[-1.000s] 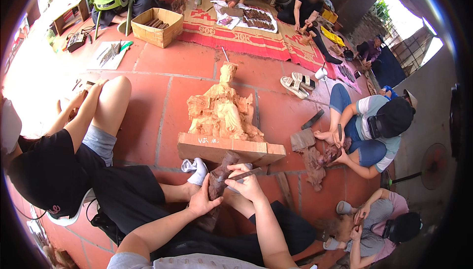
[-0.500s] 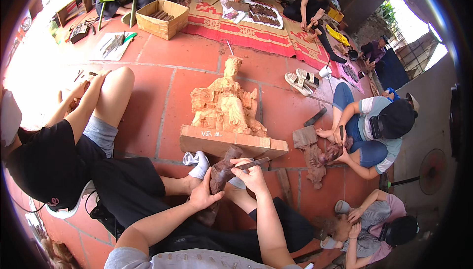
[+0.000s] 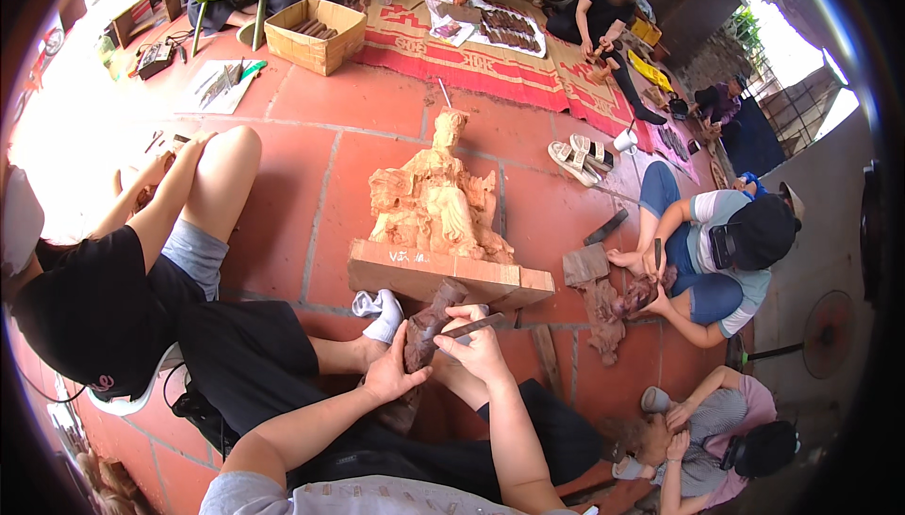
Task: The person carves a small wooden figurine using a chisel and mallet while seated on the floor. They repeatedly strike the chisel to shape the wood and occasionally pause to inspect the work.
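Note:
My left hand (image 3: 391, 376) is wrapped round a dark brown carved wooden figure (image 3: 428, 328), held tilted above my lap. In my right hand (image 3: 483, 353), a thin dark stick-like tool (image 3: 475, 326) is pinched between thumb and fingers. Its near end is at the figure's surface; the fingers hide the exact contact, and I cannot tell what kind of tip it has. Just beyond my hands stands a large pale wooden statue of a seated figure (image 3: 443, 199) on a thick wooden base (image 3: 452, 277).
A person sits close on my left (image 3: 94, 317). To my right, a co-worker (image 3: 721, 242) works on another dark carving (image 3: 641, 298), with a second person (image 3: 726, 430) nearer. Sandals (image 3: 575, 159), a basket of dark sticks (image 3: 314, 36) and a red patterned mat (image 3: 452, 61) lie farther off.
My right hand has shifted slightly downward along the figure. The tool's outer end has swung lower and stretches less far to the right. My left hand keeps its hold.

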Demonstrator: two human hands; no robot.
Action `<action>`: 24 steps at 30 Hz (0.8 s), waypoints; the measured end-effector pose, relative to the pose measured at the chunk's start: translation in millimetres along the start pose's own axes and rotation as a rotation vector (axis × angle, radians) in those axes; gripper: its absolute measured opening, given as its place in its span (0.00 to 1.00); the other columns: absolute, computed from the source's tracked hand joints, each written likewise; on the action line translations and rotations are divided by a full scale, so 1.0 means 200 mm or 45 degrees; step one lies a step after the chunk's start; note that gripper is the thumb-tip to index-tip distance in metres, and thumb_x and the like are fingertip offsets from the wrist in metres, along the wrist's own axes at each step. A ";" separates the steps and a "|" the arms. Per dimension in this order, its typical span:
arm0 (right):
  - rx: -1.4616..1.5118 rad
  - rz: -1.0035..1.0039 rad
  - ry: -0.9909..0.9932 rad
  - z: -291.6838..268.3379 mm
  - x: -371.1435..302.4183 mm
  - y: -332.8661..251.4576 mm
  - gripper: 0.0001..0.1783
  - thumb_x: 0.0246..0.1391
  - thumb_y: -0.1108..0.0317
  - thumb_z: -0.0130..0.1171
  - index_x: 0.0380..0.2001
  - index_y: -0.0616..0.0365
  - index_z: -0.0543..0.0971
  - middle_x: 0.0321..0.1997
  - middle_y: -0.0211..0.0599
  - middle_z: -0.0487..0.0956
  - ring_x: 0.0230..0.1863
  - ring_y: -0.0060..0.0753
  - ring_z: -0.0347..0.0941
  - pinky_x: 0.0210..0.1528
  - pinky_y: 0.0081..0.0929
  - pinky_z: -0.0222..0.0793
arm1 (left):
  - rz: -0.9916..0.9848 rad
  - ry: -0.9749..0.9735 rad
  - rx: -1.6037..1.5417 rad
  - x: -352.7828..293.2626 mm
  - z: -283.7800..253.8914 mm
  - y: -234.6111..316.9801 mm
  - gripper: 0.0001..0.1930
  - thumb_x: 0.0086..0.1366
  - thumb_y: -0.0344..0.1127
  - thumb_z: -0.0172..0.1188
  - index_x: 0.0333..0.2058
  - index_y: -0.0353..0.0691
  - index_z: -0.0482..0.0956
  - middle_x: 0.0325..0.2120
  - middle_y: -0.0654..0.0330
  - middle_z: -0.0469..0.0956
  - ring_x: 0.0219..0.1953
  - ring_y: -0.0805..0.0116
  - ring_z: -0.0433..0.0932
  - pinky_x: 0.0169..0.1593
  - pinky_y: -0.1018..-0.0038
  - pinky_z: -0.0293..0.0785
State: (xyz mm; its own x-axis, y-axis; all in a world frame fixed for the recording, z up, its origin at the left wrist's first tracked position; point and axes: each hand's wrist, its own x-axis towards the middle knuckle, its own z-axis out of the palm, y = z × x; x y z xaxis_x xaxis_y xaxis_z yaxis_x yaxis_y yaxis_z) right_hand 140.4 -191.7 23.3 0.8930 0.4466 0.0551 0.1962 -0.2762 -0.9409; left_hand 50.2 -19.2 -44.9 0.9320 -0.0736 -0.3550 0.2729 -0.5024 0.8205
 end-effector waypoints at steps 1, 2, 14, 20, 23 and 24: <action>-0.018 -0.007 0.003 -0.01 0.01 0.00 0.08 0.48 0.69 0.67 0.30 0.61 0.81 0.39 0.36 0.79 0.42 0.30 0.75 0.48 0.29 0.68 | -0.013 -0.005 -0.018 0.00 -0.02 0.02 0.57 0.52 0.58 0.63 0.68 0.46 0.32 0.45 0.37 0.75 0.45 0.41 0.77 0.48 0.58 0.74; -0.036 -0.014 0.006 -0.02 0.03 0.00 0.09 0.48 0.69 0.67 0.31 0.61 0.81 0.39 0.36 0.79 0.42 0.30 0.75 0.48 0.29 0.68 | 0.018 0.014 -0.039 0.00 -0.01 0.01 0.57 0.52 0.58 0.63 0.67 0.46 0.32 0.45 0.36 0.75 0.45 0.41 0.77 0.48 0.58 0.73; -0.070 0.152 0.035 -0.02 0.04 -0.01 0.09 0.45 0.67 0.69 0.27 0.60 0.81 0.46 0.38 0.76 0.47 0.34 0.73 0.49 0.32 0.68 | 0.064 0.042 -0.030 -0.01 0.00 -0.01 0.57 0.52 0.58 0.62 0.67 0.43 0.33 0.48 0.37 0.73 0.48 0.43 0.75 0.50 0.59 0.72; -0.201 0.061 0.005 0.00 0.01 -0.03 0.11 0.44 0.64 0.70 0.27 0.60 0.81 0.45 0.41 0.77 0.49 0.40 0.72 0.52 0.36 0.66 | 0.019 0.019 0.005 -0.01 -0.01 0.01 0.57 0.52 0.58 0.63 0.67 0.42 0.33 0.47 0.37 0.74 0.49 0.43 0.75 0.50 0.59 0.72; -0.309 -0.003 0.019 -0.01 0.03 -0.02 0.12 0.44 0.64 0.70 0.29 0.60 0.81 0.44 0.42 0.77 0.49 0.41 0.72 0.52 0.37 0.67 | 0.060 0.044 0.014 -0.01 0.00 -0.01 0.57 0.52 0.58 0.63 0.67 0.42 0.33 0.47 0.37 0.74 0.49 0.43 0.75 0.50 0.59 0.72; -0.143 0.150 0.025 -0.02 0.05 -0.02 0.12 0.44 0.65 0.70 0.29 0.60 0.81 0.44 0.41 0.76 0.48 0.40 0.72 0.51 0.37 0.67 | 0.062 0.046 0.006 -0.01 0.00 0.00 0.57 0.52 0.58 0.63 0.67 0.42 0.33 0.47 0.37 0.74 0.49 0.43 0.75 0.50 0.59 0.72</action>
State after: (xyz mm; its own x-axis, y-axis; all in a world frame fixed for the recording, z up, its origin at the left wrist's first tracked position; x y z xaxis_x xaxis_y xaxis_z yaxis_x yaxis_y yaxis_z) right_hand 149.7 -189.3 28.3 0.9199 0.3894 -0.0456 0.1330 -0.4192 -0.8981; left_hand 47.8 -18.9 -45.1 0.9523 -0.0668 -0.2978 0.2256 -0.5033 0.8342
